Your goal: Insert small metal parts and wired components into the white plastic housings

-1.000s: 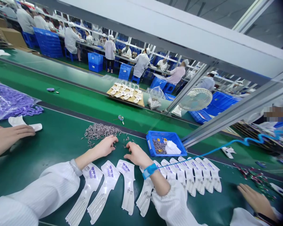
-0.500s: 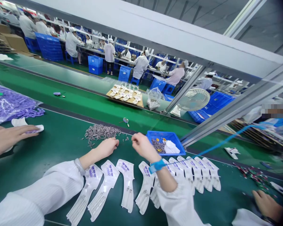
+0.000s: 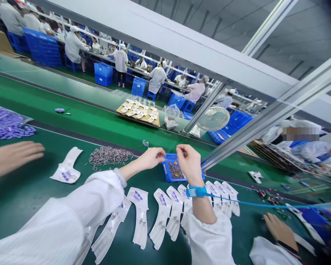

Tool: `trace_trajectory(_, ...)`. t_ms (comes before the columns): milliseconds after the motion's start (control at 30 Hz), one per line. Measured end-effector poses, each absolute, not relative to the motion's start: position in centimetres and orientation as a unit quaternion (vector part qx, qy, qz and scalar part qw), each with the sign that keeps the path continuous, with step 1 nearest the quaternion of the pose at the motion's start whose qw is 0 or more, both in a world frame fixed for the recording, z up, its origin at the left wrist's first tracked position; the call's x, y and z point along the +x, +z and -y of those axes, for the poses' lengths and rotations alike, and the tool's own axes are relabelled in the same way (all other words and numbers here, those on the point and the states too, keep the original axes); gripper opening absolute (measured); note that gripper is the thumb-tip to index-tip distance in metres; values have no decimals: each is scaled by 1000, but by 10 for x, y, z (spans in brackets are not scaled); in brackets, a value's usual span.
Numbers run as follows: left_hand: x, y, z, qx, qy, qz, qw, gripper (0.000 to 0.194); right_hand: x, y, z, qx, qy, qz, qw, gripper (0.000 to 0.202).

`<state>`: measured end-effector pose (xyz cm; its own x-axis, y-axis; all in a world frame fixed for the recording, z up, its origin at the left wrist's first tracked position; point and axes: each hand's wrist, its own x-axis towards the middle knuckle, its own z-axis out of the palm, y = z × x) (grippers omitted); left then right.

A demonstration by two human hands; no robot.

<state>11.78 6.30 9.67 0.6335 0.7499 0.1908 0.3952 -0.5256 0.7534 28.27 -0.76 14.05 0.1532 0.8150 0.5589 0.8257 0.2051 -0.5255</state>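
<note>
Above the near edge of the blue tray (image 3: 168, 180), my left hand (image 3: 153, 157) is closed in a pinch. Beside it, my right hand (image 3: 189, 162) has its fingers curled together over the tray; anything in either pinch is too small to make out. The tray holds small metal parts (image 3: 174, 170) and some yellow pieces. Left of my left hand lies a heap of small metal parts (image 3: 109, 156). Below my forearms runs a row of curved white plastic shells (image 3: 140, 221) with purple pieces at their upper ends. A blue wrist strap (image 3: 195, 191) circles my right wrist.
A co-worker's hand (image 3: 15, 156) is at left, near a loose white shell (image 3: 67, 170) and a bag of purple parts (image 3: 5, 121). Another person's hand (image 3: 280, 228) rests at right. A metal post (image 3: 237, 132) stands behind the tray; a blue cord (image 3: 259, 205) stretches right.
Both my hands have moved up and, relative to the heap, rightward to the tray. The co-worker's left-side hand has come off a white shell, which now lies on the table. The view has shifted.
</note>
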Motion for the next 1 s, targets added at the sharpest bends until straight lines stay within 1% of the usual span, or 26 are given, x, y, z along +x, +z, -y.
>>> trace_trajectory(67,127,103,-74,831,271,-345,342,19,276,141,12,-615,-2,648,449,17)
trace_trajectory(100,124,101,-80,830,270,-355,335,17,271,138,12,-609,10,658,443,16)
trace_trajectory(133,118,96,-84,829,262,-370,327,13,265,131,11,-604,31,675,423,16)
trace_trajectory(200,98,78,-89,829,229,-404,312,5,252,111,2,-608,82,714,338,15)
trace_trajectory(267,78,55,-88,832,185,-430,299,9,238,85,-12,-622,121,736,238,16)
trace_trajectory(300,69,45,-85,834,166,-437,291,13,230,73,-21,-628,130,738,210,17)
trace_trajectory(400,56,22,-73,844,131,-450,259,20,213,43,-45,-641,132,736,172,16)
trace_trajectory(500,49,16,-64,850,115,-461,227,17,203,30,-57,-644,123,743,135,17)
trace_trajectory(600,37,16,-59,852,103,-470,208,6,199,28,-59,-634,111,760,93,18)
trace_trajectory(633,32,16,-58,852,103,-471,204,5,199,29,-58,-629,106,766,80,20)
trace_trajectory(700,21,17,-54,852,112,-471,200,12,199,33,-56,-620,93,777,55,22)
trace_trajectory(867,4,24,-40,847,168,-454,221,20,197,48,-56,-597,66,799,10,18)
trace_trajectory(1000,-8,36,-23,829,227,-434,272,20,194,57,-53,-592,65,803,15,19)
